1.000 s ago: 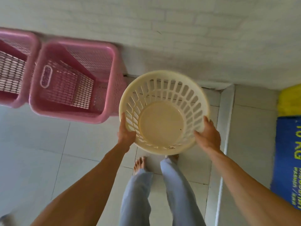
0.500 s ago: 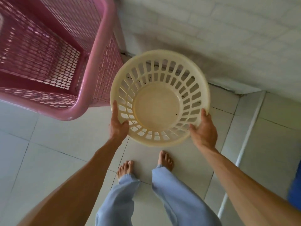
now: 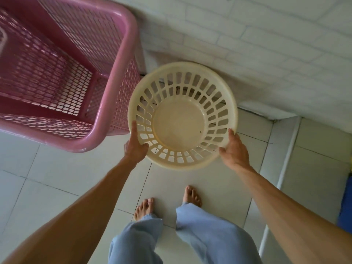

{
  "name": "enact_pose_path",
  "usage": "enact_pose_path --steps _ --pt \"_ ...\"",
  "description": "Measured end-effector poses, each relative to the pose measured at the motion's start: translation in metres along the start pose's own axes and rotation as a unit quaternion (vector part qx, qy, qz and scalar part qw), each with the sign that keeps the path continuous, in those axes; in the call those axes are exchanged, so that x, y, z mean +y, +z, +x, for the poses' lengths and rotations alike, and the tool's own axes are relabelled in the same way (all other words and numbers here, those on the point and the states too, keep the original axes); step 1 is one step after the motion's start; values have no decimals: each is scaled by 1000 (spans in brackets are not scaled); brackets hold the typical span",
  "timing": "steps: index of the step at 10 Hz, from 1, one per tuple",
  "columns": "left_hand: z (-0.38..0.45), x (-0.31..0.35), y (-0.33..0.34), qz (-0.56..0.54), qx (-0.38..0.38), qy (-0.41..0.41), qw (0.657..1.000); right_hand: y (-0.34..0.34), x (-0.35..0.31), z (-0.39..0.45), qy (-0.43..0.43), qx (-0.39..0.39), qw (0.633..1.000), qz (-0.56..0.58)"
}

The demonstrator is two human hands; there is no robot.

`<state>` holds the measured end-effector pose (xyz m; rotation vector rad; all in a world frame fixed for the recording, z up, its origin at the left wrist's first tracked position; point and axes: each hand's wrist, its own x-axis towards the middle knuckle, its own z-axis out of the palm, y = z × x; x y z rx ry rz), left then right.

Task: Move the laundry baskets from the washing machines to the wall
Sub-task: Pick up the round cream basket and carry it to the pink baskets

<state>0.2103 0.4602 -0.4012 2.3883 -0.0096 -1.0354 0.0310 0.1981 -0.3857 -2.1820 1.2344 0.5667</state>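
I hold a round cream laundry basket (image 3: 182, 119) with slotted sides, empty, in front of me above the tiled floor. My left hand (image 3: 136, 146) grips its rim on the left and my right hand (image 3: 233, 151) grips the rim on the right. The basket's far edge hangs near the foot of the white brick wall (image 3: 247, 40). A tall pink mesh laundry basket (image 3: 106, 119) stands on the floor against the wall, just left of the cream one, and their rims nearly touch.
My bare feet (image 3: 167, 202) and pale blue trousers stand on light floor tiles below the basket. A raised tile step (image 3: 285, 168) runs along the right. A blue object (image 3: 345, 202) shows at the right edge.
I have stepped closer to the wall and lowered the cream basket beside the pink one. The second pink basket at the far left has left the view.
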Motion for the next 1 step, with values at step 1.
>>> enact_pose_path --steps 1 --pt "-47 25 -21 20 0 -11 1000 -29 -12 -40 -5 1 1000 9"
